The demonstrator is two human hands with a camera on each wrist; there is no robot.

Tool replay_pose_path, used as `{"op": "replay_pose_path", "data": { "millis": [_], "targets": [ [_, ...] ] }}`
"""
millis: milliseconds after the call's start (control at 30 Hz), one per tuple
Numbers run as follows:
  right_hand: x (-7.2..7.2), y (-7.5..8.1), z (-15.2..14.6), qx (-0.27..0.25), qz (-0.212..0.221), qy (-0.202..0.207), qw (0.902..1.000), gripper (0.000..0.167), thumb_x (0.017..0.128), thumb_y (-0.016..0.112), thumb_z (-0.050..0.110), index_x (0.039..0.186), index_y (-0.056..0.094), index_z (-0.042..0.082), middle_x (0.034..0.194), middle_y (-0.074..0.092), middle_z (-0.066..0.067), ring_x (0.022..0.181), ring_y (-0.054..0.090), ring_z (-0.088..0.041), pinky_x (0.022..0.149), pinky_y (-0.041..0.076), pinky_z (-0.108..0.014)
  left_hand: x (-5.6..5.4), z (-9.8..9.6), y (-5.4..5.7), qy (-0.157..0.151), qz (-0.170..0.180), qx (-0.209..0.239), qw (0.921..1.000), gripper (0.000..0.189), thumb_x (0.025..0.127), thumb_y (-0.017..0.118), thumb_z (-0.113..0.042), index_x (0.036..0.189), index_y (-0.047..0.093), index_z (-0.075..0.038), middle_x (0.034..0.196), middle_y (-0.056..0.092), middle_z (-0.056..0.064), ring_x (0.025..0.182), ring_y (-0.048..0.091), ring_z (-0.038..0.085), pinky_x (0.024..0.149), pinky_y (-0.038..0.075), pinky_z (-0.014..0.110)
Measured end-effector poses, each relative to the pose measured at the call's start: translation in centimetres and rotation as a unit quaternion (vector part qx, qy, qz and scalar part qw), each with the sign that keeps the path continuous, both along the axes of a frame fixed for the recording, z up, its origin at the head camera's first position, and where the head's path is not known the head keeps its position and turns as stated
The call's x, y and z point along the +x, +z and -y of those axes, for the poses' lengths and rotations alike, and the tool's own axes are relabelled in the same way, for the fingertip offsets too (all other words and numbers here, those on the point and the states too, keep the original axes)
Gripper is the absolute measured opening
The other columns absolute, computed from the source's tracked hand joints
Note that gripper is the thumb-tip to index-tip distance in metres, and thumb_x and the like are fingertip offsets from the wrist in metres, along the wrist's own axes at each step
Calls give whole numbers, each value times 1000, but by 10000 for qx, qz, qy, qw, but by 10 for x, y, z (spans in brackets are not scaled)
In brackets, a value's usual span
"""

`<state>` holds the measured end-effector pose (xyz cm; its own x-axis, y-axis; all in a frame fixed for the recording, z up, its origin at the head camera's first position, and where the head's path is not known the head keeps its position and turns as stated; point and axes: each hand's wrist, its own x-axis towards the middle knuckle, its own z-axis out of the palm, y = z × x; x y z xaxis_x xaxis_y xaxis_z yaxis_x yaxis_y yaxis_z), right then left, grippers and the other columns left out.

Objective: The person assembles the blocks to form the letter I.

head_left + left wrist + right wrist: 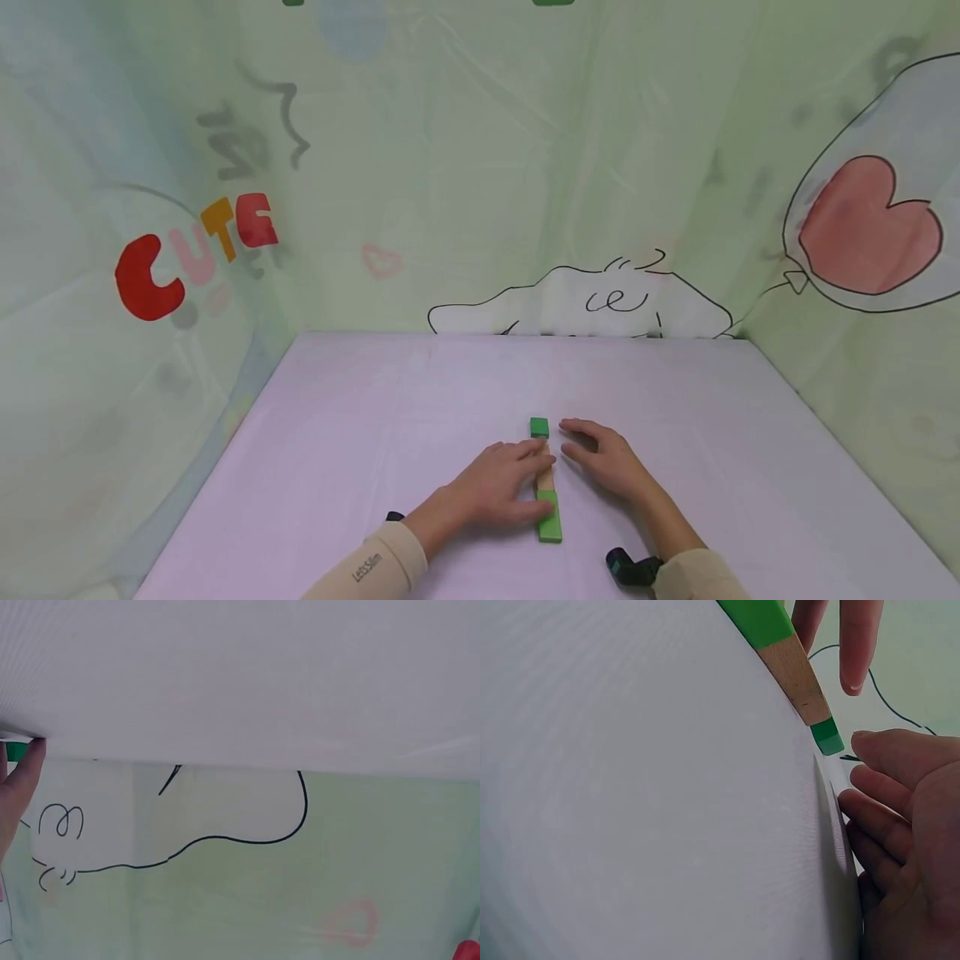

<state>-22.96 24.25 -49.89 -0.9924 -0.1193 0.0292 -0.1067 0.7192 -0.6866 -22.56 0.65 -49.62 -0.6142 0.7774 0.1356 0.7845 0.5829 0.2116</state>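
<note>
Three blocks form a line on the table: a light green block (550, 527) nearest me, a plain wooden block (545, 480) in the middle, and a small dark green block (538, 427) at the far end. My left hand (491, 490) reaches over them from the left, its extended fingers above the wooden block and its thumb over the light green one; contact is unclear. To the right of the line, my right hand (611, 462) has loosely bent fingers with nothing between them. The right wrist view shows its fingertips apart from the dark green block (827, 737).
A pale cloth covers the table (360, 417). Printed fabric walls (487, 167) stand at the back and both sides. A black wrist device (633, 570) sits at my right wrist; part of another (395, 517) shows beside the left.
</note>
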Motion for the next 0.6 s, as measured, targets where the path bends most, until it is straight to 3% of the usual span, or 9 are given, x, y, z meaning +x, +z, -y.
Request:
{"op": "replay_pose_path", "data": {
  "millis": [133, 333, 600],
  "targets": [
    [2, 1, -1, -5, -32, 5, 10000, 44, 99, 68, 24, 140, 63, 8, 148, 59, -18, 145, 45, -43, 119, 32, -61, 1, 3, 5, 40, 22, 185, 9998, 62, 99, 57, -55, 151, 53, -21, 163, 43, 7, 141, 53, 24, 114, 44, 40],
    [4, 3, 1, -8, 42, -31, 10000, 47, 99, 68, 25, 142, 62, 8, 150, 57, -19, 147, 43, -43, 120, 32, -62, -3, 9, 5, 303, -34, 318, 9990, 63, 101, 53, -55, 153, 51, -22, 164, 41, 7, 140, 54, 24, 115, 44, 42],
    [4, 8, 5, 54, 249, 106, 9996, 51, 99, 68, 28, 145, 59, 8, 152, 55, -19, 147, 42, -44, 119, 32, -62, -6, 21, 4, 748, 76, 239, 9969, 68, 102, 51, -55, 160, 40, -21, 168, 35, 6, 151, 41, 23, 120, 37, 49]
  ]
}}
